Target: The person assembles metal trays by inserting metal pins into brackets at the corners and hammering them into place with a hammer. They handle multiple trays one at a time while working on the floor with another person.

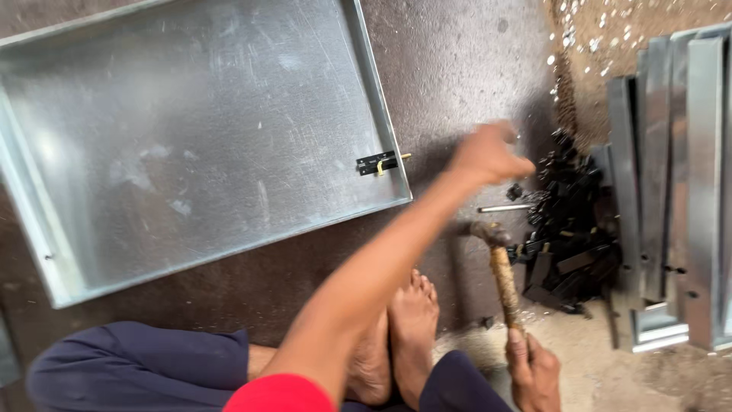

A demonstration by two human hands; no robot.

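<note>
My left hand (488, 152) reaches out across my legs toward a pile of small black latches (572, 221) on the floor. It is blurred, with the fingers curled, and I cannot tell if it holds anything. My right hand (534, 374) grips the wooden handle of a hammer (503, 275), whose head rests on the floor near the pile. A large shallow galvanised sheet-metal tray (381, 114) lies to the left, with a black sliding bolt latch (379, 162) on its right rim. A thin metal rod (503, 207) lies just below my left hand.
Several folded galvanised metal channels (679, 191) are stacked at the right edge. My bare feet (412, 328) and dark trouser legs sit at the bottom centre. The floor is dark and worn, with pale debris at the top right.
</note>
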